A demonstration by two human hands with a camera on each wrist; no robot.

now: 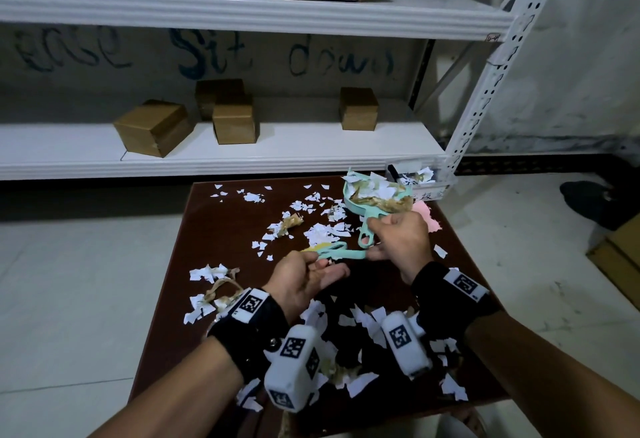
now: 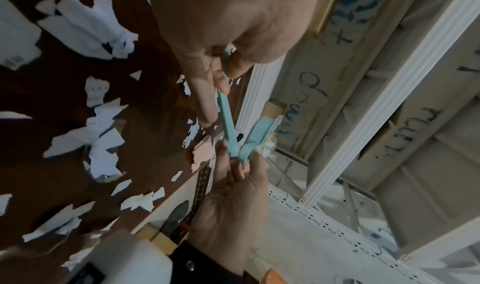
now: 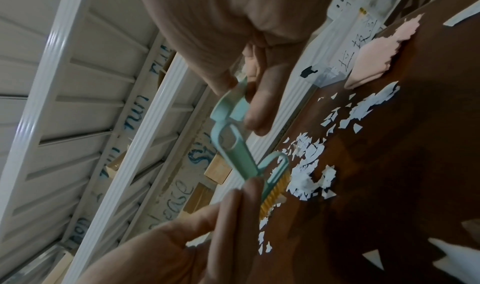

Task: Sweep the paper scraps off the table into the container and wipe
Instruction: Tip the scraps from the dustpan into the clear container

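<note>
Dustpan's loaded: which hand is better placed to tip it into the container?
The right hand: it grips the full dustpan by its handle, beside the container. The left hand holds the brush, farther away.

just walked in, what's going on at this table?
A person is clearing torn paper scraps off a dark brown table. The right hand holds the handle of a mint-green dustpan, already loaded with scraps, beside a clear container at the far edge. The left hand pinches a matching small brush, its handle end meeting the right hand's fingers. Plenty of scraps remain; a pink cloth lies by the dustpan.
</note>
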